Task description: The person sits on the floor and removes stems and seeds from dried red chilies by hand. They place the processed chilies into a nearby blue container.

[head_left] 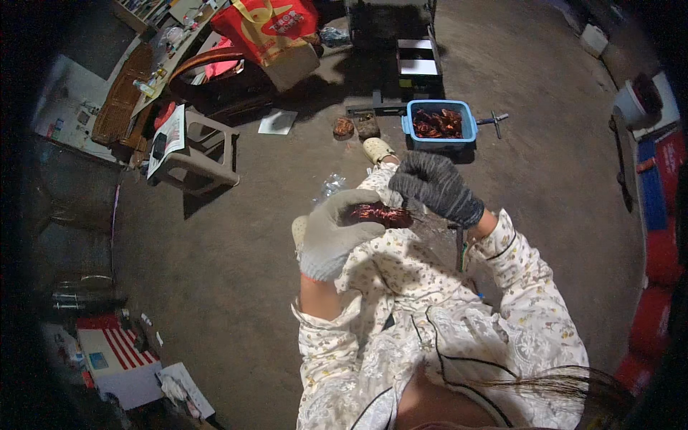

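A coil of reddish-brown enamelled copper wire (382, 215) lies sideways above my lap. My left hand (336, 231), in a pale grey work glove, grips its left end between thumb and fingers. Loose strands stick out at the coil's right end. Just above that end is my right hand (435, 188), in a dark grey knitted glove with the fingers curled inward. Whether it pinches a strand cannot be made out. Ahead on the floor, a blue plastic basin (467, 129) holds a heap of similar copper wire.
A T-handled tool (495, 122) sticks out beside the basin. Two round lumps, one a brownish bundle (343, 127), sit past my foot. Clear plastic wrap (333, 184) lies by my leg. A plastic stool (207, 156) stands left, a red bag (269, 32) beyond it. Red and blue boxes (658, 183) line the right.
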`<state>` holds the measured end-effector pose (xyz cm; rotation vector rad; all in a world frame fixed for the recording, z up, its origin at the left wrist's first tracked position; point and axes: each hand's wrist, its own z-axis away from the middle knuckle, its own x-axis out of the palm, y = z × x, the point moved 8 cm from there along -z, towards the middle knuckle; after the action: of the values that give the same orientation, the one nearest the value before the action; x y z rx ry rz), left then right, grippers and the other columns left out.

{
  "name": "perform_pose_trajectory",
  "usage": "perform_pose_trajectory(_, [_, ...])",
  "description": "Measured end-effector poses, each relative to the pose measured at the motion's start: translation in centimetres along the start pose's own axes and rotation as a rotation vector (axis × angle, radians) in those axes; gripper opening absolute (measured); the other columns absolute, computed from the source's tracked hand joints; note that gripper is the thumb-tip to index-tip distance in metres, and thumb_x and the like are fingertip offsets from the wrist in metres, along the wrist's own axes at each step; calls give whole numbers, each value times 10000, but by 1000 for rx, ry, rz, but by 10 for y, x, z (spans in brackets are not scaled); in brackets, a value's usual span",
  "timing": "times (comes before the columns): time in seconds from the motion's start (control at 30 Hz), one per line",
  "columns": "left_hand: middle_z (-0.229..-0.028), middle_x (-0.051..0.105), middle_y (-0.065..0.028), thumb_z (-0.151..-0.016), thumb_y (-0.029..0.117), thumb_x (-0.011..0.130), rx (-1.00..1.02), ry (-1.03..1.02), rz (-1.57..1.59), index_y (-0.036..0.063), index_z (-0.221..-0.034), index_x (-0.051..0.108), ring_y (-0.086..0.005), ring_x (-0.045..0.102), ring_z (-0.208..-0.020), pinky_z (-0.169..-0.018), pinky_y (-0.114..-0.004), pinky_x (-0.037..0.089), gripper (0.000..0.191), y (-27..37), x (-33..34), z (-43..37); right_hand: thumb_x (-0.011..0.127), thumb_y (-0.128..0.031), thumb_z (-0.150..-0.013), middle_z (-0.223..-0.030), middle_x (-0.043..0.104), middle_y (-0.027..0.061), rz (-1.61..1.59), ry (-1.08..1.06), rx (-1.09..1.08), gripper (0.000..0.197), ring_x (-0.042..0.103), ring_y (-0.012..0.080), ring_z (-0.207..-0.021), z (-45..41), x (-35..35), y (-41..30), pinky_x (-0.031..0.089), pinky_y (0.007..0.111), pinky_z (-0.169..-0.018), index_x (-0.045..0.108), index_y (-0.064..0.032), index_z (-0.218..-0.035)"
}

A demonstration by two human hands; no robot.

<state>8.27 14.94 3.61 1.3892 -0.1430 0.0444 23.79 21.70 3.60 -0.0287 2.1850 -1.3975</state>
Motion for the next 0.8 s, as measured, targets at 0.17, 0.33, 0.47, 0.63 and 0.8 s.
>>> perform_pose_trajectory(0.17, [-989, 632, -97, -686, -15, 730, 285, 180, -492, -44, -1046, 593, -143, 609, -868, -773, -259, 500, 387, 10, -3, -1, 607, -143, -858, -807, 621, 77, -166, -53, 20, 137, 579, 151, -741, 8, 1, -37, 466, 300, -659, 641, -13, -884])
perform_pose_trajectory(0.33, [-1028, 616, -129, -735, -23, 663, 216, 264, 41, -55, -1087, 561, -184, 612, -899, -779, -273, 512, 367, -15, -18, -7, 572, -80, -869, -996, 562, 95, -312, -67, 60, 143, 558, 234, -917, 62, 46, -34, 447, 325, -828, 577, -29, -1002])
perform_pose_trajectory(0.47, [-1071, 585, -180, -723, -7, 638, 49, 37, 546, -70, -1115, 527, -231, 616, -905, -763, -303, 531, 413, -28, -5, -8, 592, -65, -850, -977, 547, 99, -482, 59, 109, 142, 538, 235, -930, 76, 53, 23, 436, 347, -850, 571, -28, -986])
perform_pose_trajectory(0.63, [-929, 636, -102, -606, -15, 711, 2, -86, 16, -29, -974, 620, -175, 624, -844, -743, -270, 519, 379, -13, 10, 7, 617, -49, -830, -901, 536, 41, 225, 141, -173, 206, 525, 135, -866, 39, 15, 23, 457, 293, -800, 510, -37, -1005])
perform_pose_trajectory(0.8, [-946, 648, -101, -648, -8, 712, 188, 116, -407, -4, -976, 637, -137, 611, -843, -741, -256, 500, 337, -2, 1, 2, 560, -23, -845, -925, 544, 57, -381, 21, 11, 180, 548, 190, -857, 25, 21, -33, 445, 314, -820, 510, -66, -1012])
